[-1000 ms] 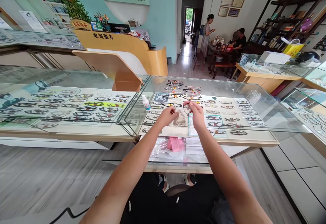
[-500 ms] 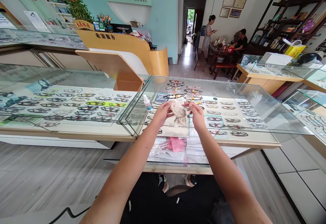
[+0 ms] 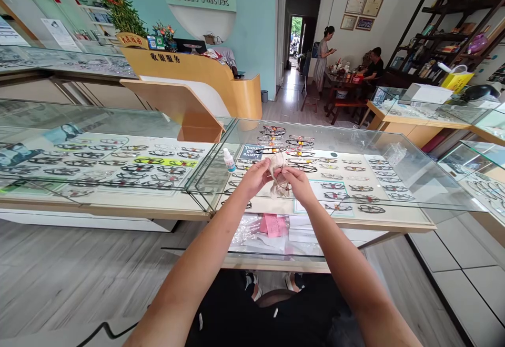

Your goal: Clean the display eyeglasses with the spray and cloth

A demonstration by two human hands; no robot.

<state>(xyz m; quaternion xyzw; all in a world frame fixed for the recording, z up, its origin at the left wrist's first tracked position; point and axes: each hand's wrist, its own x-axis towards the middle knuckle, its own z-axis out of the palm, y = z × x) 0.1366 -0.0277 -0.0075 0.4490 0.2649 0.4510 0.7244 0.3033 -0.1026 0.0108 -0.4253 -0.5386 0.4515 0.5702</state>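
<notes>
Two forearms reach forward from the bottom of the view and meet over the glass bench (image 3: pixel 386 199). The left hand (image 3: pixel 255 177) and right hand (image 3: pixel 300 185) are close together, with a crumpled pale cloth (image 3: pixel 278 174) bunched between them just above the glass.

Grip state: each grip is closed on the cloth, fingers curled and pinching from opposite sides. Whether anything is wrapped inside the cloth cannot be told.

Step in hand, as judged from the pose: rubbing or working the cloth between the fingertips. Carrying on calls for a steady two-sided pinch and light pressure, with the hands held clear of the glass.

Pink slips (image 3: pixel 273 224) lie on the shelf below the glass. A small white bottle (image 3: pixel 229 160) stands just left of the left hand. Rows of spectacle frames (image 3: pixel 357 189) fill the case. Further off are a reception desk (image 3: pixel 197 70) and two people (image 3: pixel 326 52) near the far wall.
</notes>
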